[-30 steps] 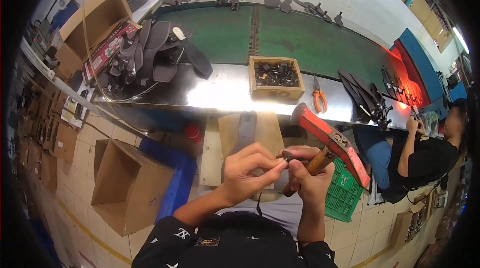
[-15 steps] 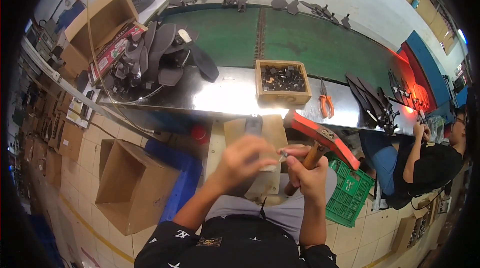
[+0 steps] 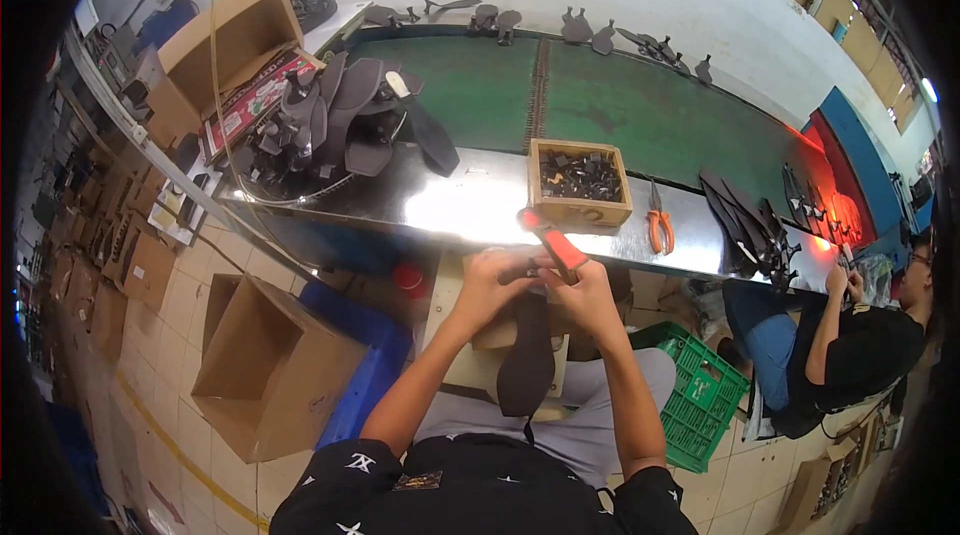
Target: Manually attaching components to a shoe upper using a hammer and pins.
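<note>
My left hand (image 3: pixel 490 287) is closed on the far end of a dark shoe sole (image 3: pixel 526 367). The sole's broad end extends back toward my lap. Against it, my right hand (image 3: pixel 587 293) is also closed, and a hammer with a red head (image 3: pixel 556 241) is tucked in its grip. The fingertips of both hands meet at the sole's far end, where any small part between them is hidden. Beneath lies a pale work board (image 3: pixel 445 297). Beyond my hands, on the metal ledge, a wooden box (image 3: pixel 580 213) holds many small dark pieces.
Orange-handled pliers (image 3: pixel 660 228) lie right of the box. Dark soles (image 3: pixel 350 105) are piled at the left, with others (image 3: pixel 735 220) at the right. A cardboard box (image 3: pixel 275 365) and a green crate (image 3: pixel 700 400) stand beside me. A co-worker (image 3: pixel 860 335) sits at the right.
My left hand, blurred before, has moved up and steadied beside my right. The hammer head has swung left and now points away from me. The sole now shows plainly below my hands.
</note>
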The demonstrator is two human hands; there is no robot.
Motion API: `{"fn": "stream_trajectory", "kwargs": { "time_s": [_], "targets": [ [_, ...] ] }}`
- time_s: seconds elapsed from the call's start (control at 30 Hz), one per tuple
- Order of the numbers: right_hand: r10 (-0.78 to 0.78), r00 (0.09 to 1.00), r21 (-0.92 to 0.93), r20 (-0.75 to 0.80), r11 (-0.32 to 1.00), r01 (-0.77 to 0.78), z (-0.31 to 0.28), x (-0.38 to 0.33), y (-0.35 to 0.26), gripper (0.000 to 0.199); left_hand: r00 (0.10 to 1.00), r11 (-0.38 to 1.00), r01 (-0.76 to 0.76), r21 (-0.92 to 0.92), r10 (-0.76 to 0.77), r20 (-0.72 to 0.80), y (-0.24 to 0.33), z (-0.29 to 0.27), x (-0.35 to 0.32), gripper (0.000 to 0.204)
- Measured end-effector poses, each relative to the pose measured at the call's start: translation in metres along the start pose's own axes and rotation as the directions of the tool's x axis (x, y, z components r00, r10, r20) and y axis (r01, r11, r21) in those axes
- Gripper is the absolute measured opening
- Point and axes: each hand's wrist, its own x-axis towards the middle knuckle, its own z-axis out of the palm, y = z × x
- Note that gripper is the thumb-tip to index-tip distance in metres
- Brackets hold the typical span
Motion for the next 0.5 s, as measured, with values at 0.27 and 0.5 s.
{"fn": "stream_trajectory", "kwargs": {
  "time_s": [0.27,0.5],
  "targets": [
    [-0.258,0.959,-0.262,0.118,0.923,0.280,-0.001,0.000,-0.016,0.023,0.998,0.998,-0.052,-0.031,0.054,0.033,-0.013,-0.003,-0.002,0.029],
    [-0.203,0.957,-0.432,0.208,0.858,0.276,-0.010,-0.008,-0.031,0.019,0.998,0.993,0.064,-0.095,-0.063,0.014,-0.015,0.005,-0.009,0.029]
  ]
}}
